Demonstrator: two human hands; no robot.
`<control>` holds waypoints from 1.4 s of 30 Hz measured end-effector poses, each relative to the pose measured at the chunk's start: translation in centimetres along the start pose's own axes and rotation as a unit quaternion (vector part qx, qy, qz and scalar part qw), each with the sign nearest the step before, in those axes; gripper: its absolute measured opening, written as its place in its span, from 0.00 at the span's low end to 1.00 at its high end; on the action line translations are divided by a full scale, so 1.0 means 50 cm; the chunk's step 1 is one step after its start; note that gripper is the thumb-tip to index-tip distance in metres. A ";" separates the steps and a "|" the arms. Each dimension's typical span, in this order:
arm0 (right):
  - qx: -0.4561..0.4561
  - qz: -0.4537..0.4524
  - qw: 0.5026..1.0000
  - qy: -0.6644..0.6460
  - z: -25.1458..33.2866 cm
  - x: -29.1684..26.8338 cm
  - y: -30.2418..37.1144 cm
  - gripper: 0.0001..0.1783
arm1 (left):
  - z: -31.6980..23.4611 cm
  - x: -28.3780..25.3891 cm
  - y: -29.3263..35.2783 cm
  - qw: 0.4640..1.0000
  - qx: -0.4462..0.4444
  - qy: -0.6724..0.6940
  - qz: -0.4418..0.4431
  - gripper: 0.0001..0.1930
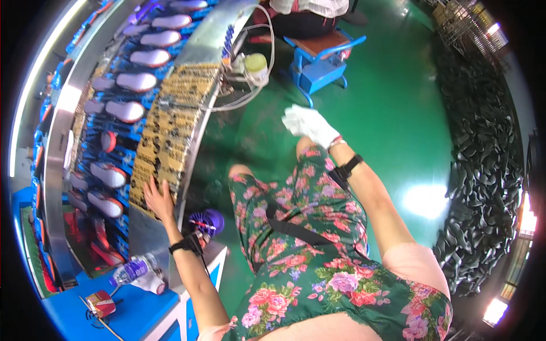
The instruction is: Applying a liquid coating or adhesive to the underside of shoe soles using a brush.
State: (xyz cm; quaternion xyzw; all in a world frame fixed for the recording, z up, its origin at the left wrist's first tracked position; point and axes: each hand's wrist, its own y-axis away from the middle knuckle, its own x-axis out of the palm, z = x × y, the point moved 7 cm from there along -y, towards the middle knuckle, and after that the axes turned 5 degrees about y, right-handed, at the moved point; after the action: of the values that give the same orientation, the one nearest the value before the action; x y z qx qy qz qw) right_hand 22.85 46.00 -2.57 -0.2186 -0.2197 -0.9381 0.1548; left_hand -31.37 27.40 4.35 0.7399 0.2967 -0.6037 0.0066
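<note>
My bare left hand [160,199] lies with its fingers spread on a tan, printed covering [170,128] along the metal ledge, black smears all over it. Nothing is in that hand. My right hand [310,126], in a white glove, hovers by my knee with its fingers stretched out, holding nothing. Beyond the ledge, pale shoe soles [125,111] with red-orange rims stand in a row on a blue conveyor [128,145]. A brush-like tool [165,103] with a thin clear hose rests on the tan covering.
A purple-labelled bottle [133,269] lies on a blue table [133,301] at lower left. A yellow-lidded container [256,64] hangs beside the ledge. Further off are a blue stool [318,68] and a seated person [301,23]. Black soles [478,159] pile up at right.
</note>
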 end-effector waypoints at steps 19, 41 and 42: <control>-0.119 0.071 0.870 -0.474 0.236 0.275 0.023 0.16 | -0.498 -0.098 0.215 0.774 -0.032 0.601 0.198 0.25; -0.100 0.006 0.920 -0.380 0.140 0.315 -0.021 0.18 | -0.736 -0.058 0.323 0.761 0.215 0.590 0.165 0.35; -0.102 -0.009 0.926 -0.363 0.138 0.314 -0.022 0.18 | -0.738 -0.065 0.324 0.772 0.236 0.571 0.150 0.30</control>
State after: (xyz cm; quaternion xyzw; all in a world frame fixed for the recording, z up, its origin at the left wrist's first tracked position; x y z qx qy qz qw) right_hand 11.33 47.19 10.15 -0.5571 -0.1663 -0.8129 0.0329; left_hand 8.39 26.21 11.62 0.9620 -0.0206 -0.1122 -0.2482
